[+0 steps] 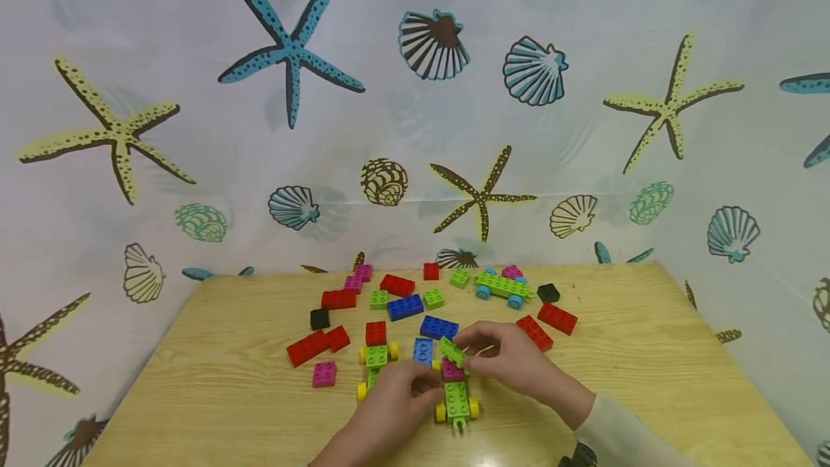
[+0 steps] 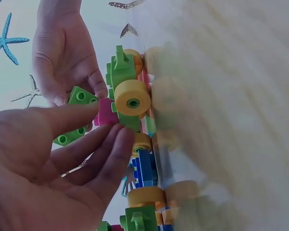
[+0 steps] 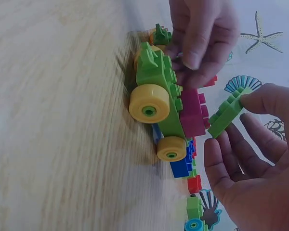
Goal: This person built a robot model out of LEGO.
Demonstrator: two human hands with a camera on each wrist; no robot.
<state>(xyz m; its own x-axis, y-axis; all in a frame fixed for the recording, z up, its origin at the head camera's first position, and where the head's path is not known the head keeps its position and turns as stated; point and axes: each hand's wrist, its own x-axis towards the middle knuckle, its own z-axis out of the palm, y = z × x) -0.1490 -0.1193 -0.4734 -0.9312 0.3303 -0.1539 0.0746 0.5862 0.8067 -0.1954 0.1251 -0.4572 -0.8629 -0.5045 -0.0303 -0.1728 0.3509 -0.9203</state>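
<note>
My right hand (image 1: 509, 362) pinches a green toy brick (image 3: 229, 113) between thumb and fingers. That brick is tilted, one end close to the studs of a magenta brick (image 3: 192, 115). The magenta brick sits on a green toy car base (image 1: 457, 402) with yellow wheels (image 3: 149, 103). Beside this car is my left hand (image 1: 402, 402), its fingers extended and loosely bent, fingertips right by the magenta brick and a wheel in the left wrist view. A second green car base (image 1: 376, 357) with yellow wheels and a red brick (image 1: 375, 334) at its far end is partly hidden behind the left hand.
Beyond the hands lie blue bricks (image 1: 439, 327), red bricks (image 1: 308, 348), small green bricks (image 1: 434, 299) and black bricks (image 1: 320, 319). A green car base with blue wheels (image 1: 502, 285) stands at the back right. A patterned cloth (image 1: 415, 128) hangs behind the wooden table (image 1: 214, 380).
</note>
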